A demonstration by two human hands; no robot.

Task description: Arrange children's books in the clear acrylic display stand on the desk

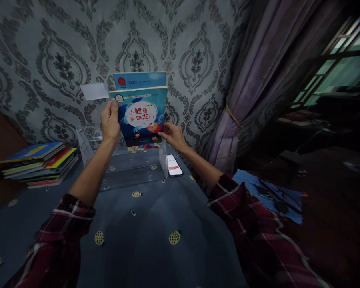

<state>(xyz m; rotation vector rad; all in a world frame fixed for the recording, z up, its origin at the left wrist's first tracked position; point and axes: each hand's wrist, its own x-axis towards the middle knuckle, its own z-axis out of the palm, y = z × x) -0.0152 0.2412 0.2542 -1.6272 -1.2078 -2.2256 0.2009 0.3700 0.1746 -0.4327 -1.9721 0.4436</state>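
A blue children's picture book [141,136] with red Chinese characters on a white oval is upright between my hands, over a clear plastic rack [88,154]. My left hand [110,120] is closed on its left edge, thumb on the front cover. At the lower right edge, my right hand [172,135] pinches the same book. Directly behind it a second blue book [141,81] shows only its top strip. Beside my left fingers is a white rectangle [94,92]; I cannot tell whether it is attached to the rack.
Several books lie in a stack [39,164] on the left. A lit phone [174,165] rests right of the rack on the dark patterned tablecloth [138,240]. Eyeglasses [268,192] lie on a blue cloth [246,178] at the right. A tied curtain [228,136] hangs beside the papered wall.
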